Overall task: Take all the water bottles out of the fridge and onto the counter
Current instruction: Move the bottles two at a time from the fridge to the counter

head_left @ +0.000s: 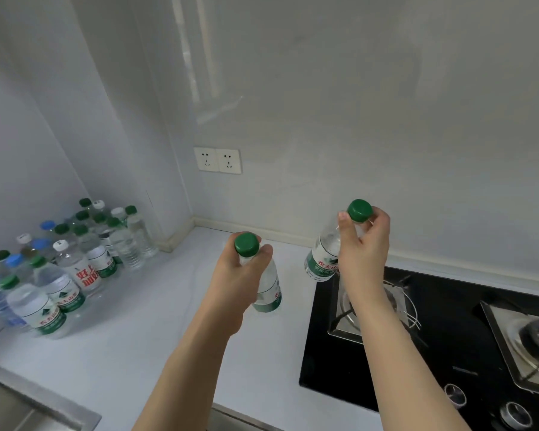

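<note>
My left hand (pixel 240 275) grips a green-capped water bottle (pixel 269 293) by its neck, upright over the white counter (pixel 156 331). In my right hand (pixel 363 244) hangs a second green-capped bottle (pixel 322 256), held near the cap and tilted, above the left edge of the black gas hob (pixel 417 368). Whether either bottle touches the surface I cannot tell. A cluster of several water bottles (pixel 59 269) with green, blue and white caps stands on the counter at the far left against the wall. The fridge is out of view.
A steel sink (pixel 19 402) sits at the lower left corner. The hob has two burners (pixel 364 309) and knobs (pixel 455 395) along its front. A double wall socket (pixel 217 160) is on the back wall. Bare counter lies between the bottle cluster and the hob.
</note>
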